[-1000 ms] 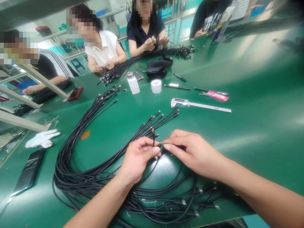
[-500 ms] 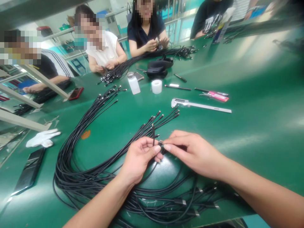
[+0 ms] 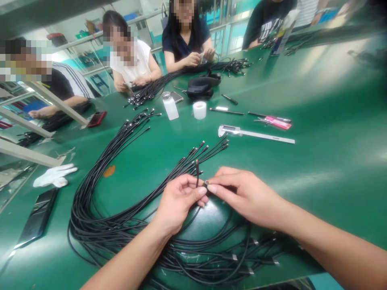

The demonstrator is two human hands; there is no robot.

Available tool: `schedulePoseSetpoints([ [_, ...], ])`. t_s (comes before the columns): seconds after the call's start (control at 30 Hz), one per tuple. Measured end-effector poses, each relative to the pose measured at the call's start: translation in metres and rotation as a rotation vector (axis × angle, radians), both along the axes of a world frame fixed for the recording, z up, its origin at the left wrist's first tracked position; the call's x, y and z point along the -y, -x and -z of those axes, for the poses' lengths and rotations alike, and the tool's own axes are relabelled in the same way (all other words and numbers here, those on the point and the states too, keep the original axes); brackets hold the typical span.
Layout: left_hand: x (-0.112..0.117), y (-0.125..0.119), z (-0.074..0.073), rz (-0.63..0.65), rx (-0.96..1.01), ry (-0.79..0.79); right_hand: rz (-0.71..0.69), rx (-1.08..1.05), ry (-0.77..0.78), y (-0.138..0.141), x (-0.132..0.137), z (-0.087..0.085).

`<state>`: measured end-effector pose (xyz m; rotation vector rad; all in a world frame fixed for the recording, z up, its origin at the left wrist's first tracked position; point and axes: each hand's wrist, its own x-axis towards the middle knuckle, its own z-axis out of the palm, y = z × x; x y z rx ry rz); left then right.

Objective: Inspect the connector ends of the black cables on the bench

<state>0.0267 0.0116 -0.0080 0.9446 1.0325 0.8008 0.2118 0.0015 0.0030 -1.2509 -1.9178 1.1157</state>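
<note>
My left hand (image 3: 183, 199) is closed around a black USB cable, with the connector (image 3: 206, 184) between thumb and fingers. One thin end of the cable (image 3: 197, 167) sticks up above the left fingers. Thumb and forefinger of my right hand (image 3: 242, 193) are pinched together right at the connector's metal tip; the fingertips cover part of it. Under and behind both hands lies a large curved bundle of black cables (image 3: 87, 201). Small plugs of the bundle (image 3: 208, 147) fan out beyond my hands, and wider metal plugs (image 3: 232, 256) lie below my right wrist.
On the green table (image 3: 332, 161) lie a digital caliper (image 3: 256, 135), a roll of tape (image 3: 199, 110), a white bottle (image 3: 171, 106), pens and a pink packet (image 3: 278, 122). A white glove (image 3: 54, 176) and a phone (image 3: 38, 217) are at left. Co-workers handle cables across the table.
The connector and the upright cable end have shifted slightly right and down in my fingers. Both hands stay nearly in place. Across the table, a co-worker's head and hands moved a little.
</note>
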Motion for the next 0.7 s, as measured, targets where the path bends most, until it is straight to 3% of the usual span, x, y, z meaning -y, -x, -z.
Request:
schedulePoseSetpoints([
  [0.23,-0.001,0.000,-0.001,-0.002,-0.029,0.012,0.118,0.048,-0.029,-0.002,-0.002,0.000],
  [0.47,-0.006,0.002,-0.005,-0.018,0.084,0.161,0.213,0.023,-0.012,-0.002,-0.003,0.003],
  [0.7,-0.011,0.007,-0.002,0.002,0.209,0.215,0.156,0.031,-0.019,0.001,-0.001,0.002],
])
